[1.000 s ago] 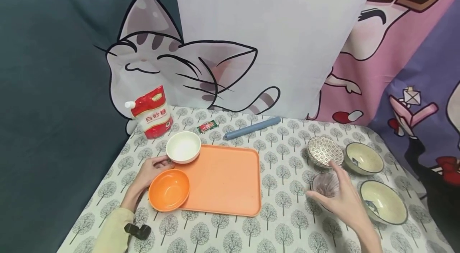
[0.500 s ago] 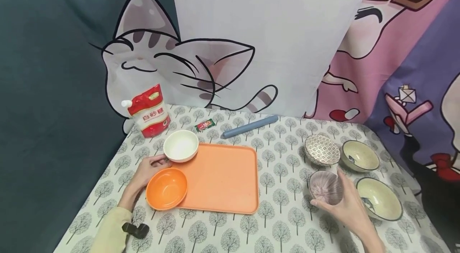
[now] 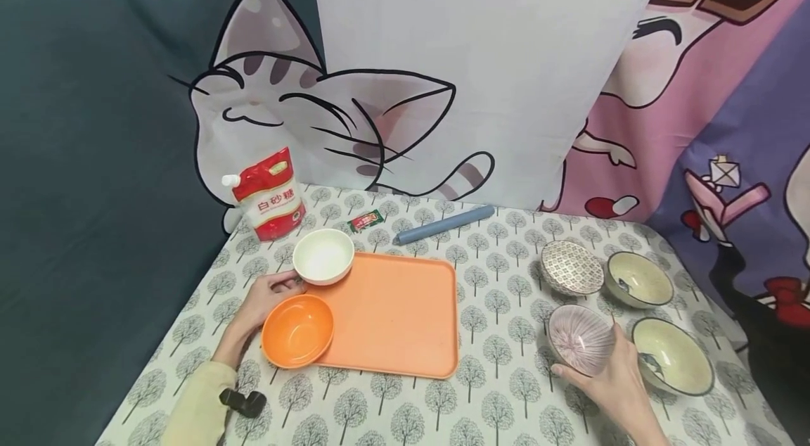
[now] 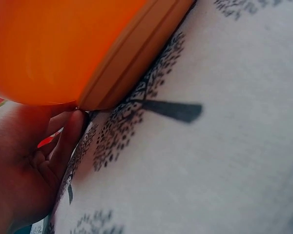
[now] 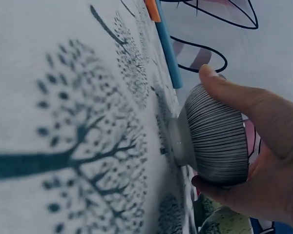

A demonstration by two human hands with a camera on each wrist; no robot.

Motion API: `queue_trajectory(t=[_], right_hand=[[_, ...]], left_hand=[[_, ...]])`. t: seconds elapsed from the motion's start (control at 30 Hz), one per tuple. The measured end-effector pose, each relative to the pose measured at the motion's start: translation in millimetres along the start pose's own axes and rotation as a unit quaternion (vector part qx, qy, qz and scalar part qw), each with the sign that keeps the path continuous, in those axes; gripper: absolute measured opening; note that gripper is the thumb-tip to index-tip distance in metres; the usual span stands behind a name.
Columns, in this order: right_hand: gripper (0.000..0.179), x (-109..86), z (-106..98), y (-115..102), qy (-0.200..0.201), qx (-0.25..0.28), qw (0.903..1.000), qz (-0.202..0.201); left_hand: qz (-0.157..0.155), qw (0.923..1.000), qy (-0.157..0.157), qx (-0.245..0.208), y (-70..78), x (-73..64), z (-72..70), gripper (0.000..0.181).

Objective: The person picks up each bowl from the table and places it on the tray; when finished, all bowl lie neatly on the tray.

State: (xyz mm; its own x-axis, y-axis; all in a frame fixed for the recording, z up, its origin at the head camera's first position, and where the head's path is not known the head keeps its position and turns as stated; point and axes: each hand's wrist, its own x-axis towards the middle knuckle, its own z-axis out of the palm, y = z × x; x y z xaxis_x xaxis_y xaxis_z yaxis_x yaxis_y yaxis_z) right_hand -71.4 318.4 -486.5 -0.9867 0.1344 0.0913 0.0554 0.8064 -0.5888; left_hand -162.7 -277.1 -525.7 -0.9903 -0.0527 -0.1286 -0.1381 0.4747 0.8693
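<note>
My right hand (image 3: 616,379) grips a small bowl with thin radiating stripes (image 3: 581,339), thumb on one side and fingers on the other. The right wrist view shows the striped bowl (image 5: 217,136) side-on, its pale foot close to the tablecloth. At the left edge of the orange tray (image 3: 405,319), my left hand (image 3: 262,302) pinches the rim between two bowls. The white bowl (image 3: 323,257) sits on the tray's far left corner, the orange bowl (image 3: 297,331) on its near left corner. In the left wrist view, the left fingertips (image 4: 75,122) meet the tray edge (image 4: 132,53) below the orange bowl.
Beside the right hand stand a patterned bowl (image 3: 571,268) and two cream bowls, one farther back (image 3: 640,280) and one nearer (image 3: 673,357). Behind the tray lie a blue-grey rod (image 3: 444,224) and a small green-red packet (image 3: 365,221). A red-white sugar pouch (image 3: 271,196) stands back left.
The right hand has closed round the striped bowl, which now tilts and sits slightly nearer the person. The left hand, the tray and its bowls stay put.
</note>
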Motion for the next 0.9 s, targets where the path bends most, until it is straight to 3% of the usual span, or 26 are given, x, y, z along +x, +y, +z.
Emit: queue_trajectory(t=[0.27,0.47,0.63,0.9], right_hand=[[0.134,-1.3,0,4,0.011,0.007,0.9997,0.022],[0.13,0.3,1,-5,0.016,0.002,0.9989,0.044],[0.126,6.4,9,-27,0.023,0.031,0.9992,0.012],[0.13,17.3,32,-72,-0.036,0.08,0.9952,-0.043]], left_hand=[[0.0,1.0,0.002,0.004,0.9,0.3,-0.8,0.056],[0.006,1.0,-0.001,0.0,3.9,0.7,-0.6,0.055],[0.004,1.0,0.001,0.002,7.8,-1.3,-0.4,0.055],[0.0,1.0,0.004,-0.006,9.1,-4.1,0.3,0.056]])
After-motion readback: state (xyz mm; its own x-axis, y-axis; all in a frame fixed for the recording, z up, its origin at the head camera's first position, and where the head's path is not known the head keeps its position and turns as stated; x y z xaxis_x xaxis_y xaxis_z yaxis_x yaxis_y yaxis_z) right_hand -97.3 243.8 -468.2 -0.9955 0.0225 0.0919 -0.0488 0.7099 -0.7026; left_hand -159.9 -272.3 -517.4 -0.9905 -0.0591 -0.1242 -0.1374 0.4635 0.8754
